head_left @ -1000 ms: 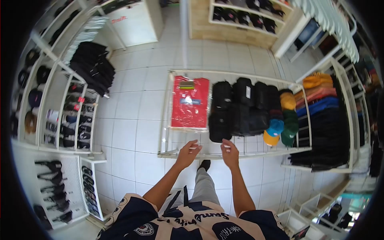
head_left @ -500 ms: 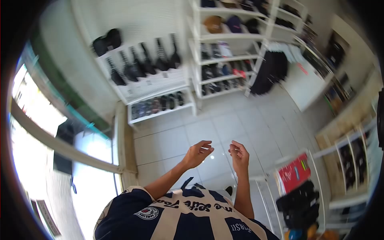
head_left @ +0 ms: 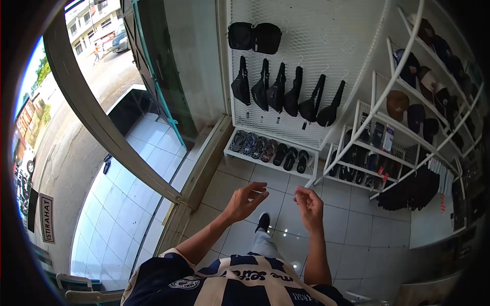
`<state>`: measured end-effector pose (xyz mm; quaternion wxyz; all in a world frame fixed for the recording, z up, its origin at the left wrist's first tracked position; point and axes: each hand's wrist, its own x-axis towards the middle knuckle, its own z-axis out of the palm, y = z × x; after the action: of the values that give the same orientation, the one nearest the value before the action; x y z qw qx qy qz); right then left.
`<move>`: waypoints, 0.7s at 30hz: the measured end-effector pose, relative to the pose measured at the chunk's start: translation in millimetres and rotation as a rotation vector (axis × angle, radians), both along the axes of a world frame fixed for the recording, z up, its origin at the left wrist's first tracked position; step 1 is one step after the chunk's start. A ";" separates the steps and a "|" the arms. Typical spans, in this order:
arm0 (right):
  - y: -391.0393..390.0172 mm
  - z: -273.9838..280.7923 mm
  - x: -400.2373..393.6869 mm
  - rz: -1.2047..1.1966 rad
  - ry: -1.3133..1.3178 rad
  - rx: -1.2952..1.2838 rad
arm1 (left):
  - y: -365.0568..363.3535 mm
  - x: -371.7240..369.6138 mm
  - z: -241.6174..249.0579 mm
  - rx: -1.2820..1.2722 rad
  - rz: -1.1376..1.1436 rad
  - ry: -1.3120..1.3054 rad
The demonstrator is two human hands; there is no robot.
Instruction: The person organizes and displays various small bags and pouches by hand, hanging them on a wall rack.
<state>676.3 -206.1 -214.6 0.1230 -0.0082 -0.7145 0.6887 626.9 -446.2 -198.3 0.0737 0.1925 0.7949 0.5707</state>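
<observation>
My left hand [head_left: 246, 202] is raised in front of my chest, its fingers curved and apart with nothing in them. To its right, my right hand [head_left: 308, 208] is also raised, fingers bent and the thumb close to them; whether they touch cannot be made out, and no object shows in it. The two hands are apart from each other above the tiled floor [head_left: 275, 201]. Below them are my striped shirt [head_left: 240, 278] and one dark shoe [head_left: 263, 221].
Black bags [head_left: 275, 92] hang on a white mesh wall rack above a low shelf of sandals [head_left: 268, 151]. White shelving with caps [head_left: 397, 104] stands at the right. A glass door frame [head_left: 102, 125] and a street are at the left.
The view has turned left, so the doorway and street show more and the bag rack is closer. Both hands stay raised and apart; a shoe has come into view below them.
</observation>
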 end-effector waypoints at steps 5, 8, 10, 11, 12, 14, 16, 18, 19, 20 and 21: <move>10.1 1.8 -113.2 0.086 -0.017 0.031 | 15.3 -99.0 11.1 -0.042 0.051 0.058; 18.4 20.3 -192.4 0.073 -0.050 -0.003 | 22.9 -155.3 35.9 -0.019 0.100 0.072; 23.7 39.9 -239.2 0.103 -0.026 0.000 | 24.0 -189.6 45.9 -0.012 0.137 0.118; 27.3 42.4 -265.2 0.132 0.007 -0.010 | 23.6 -204.5 50.8 -0.001 0.143 0.148; 28.8 47.0 -288.8 0.138 0.005 -0.013 | 23.0 -219.5 57.1 0.009 0.145 0.179; 32.3 57.3 -327.3 0.205 0.146 -0.021 | 23.3 -245.0 64.0 0.044 0.172 0.182; 33.3 77.0 -360.4 0.200 0.135 0.032 | 21.3 -274.5 70.7 0.044 0.177 0.219; 31.8 88.4 -390.8 0.220 0.216 0.036 | 23.5 -305.8 79.6 0.024 0.174 0.216; 31.4 93.8 -405.5 0.203 0.209 0.047 | 24.6 -323.1 79.7 0.020 0.187 0.261; 31.0 98.4 -419.3 0.202 0.233 0.074 | 25.6 -340.2 79.9 0.017 0.198 0.304; 30.6 101.9 -433.3 0.200 0.260 0.100 | 25.9 -355.3 88.0 0.021 0.180 0.273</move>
<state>243.0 -175.5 -112.7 0.1454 0.1580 -0.7232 0.6565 271.6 -420.3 -110.3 -0.0885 0.1969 0.8057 0.5516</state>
